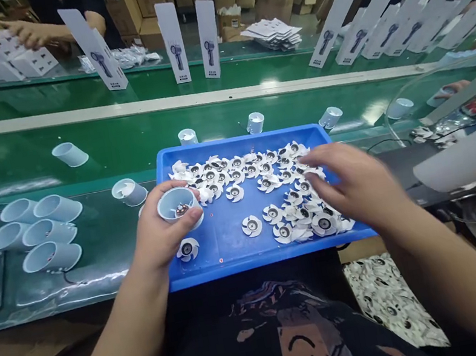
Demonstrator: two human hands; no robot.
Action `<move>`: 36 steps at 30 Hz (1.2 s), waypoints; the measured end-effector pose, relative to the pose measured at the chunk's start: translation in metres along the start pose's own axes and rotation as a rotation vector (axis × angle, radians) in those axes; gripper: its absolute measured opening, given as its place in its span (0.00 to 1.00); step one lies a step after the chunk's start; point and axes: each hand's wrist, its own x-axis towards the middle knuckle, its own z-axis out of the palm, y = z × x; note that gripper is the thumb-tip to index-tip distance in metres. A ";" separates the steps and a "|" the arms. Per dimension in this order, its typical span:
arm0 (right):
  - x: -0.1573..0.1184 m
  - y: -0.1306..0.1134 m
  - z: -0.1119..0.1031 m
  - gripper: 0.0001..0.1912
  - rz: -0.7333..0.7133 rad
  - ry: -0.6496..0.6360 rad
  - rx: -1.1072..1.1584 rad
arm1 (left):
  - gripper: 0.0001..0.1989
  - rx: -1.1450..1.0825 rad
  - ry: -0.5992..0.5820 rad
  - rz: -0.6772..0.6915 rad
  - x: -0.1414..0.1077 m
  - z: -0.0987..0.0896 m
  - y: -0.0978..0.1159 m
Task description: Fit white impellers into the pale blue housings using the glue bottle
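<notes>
My left hand (161,225) is wrapped round a pale blue cylindrical fan housing (179,204), tilted so that its open end shows. Small metal and wire parts, looking like a motor, sit inside it. Beneath both hands lies a blue tray (232,246) with many loose white fan impellers (252,226), each with a dark hub. Over the tray's right side hovers my right hand (346,180), slightly blurred, thumb and fingers apart. Its fingertips are close to a pile of impellers (301,185); whether they touch any, I cannot tell.
Several similar housings (52,258) stand at the left, and others are spaced along the green conveyor belt (121,143). Printed white boxes (174,45) stand on the far ledge, where other people's hands (31,35) work. A box of impellers (392,298) sits below right.
</notes>
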 end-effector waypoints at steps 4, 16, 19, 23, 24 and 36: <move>0.049 0.002 0.038 0.08 0.084 -0.292 -0.148 | 0.31 0.071 -0.017 0.021 -0.003 -0.003 -0.004; 0.061 -0.002 0.058 0.14 0.149 -0.359 0.068 | 0.27 0.222 -0.053 0.077 -0.010 0.000 -0.002; 0.049 -0.022 0.048 0.22 0.134 -0.248 0.338 | 0.24 0.225 -0.080 0.168 -0.014 -0.001 0.001; 0.029 -0.072 0.026 0.25 0.045 -0.207 0.652 | 0.26 0.352 -0.101 0.312 -0.022 0.002 0.010; 0.026 -0.085 0.021 0.22 0.026 -0.198 0.691 | 0.27 0.386 -0.110 0.322 -0.024 0.003 0.011; 0.020 -0.128 0.031 0.06 -0.436 -0.032 0.327 | 0.18 0.629 0.015 0.683 -0.047 0.022 0.007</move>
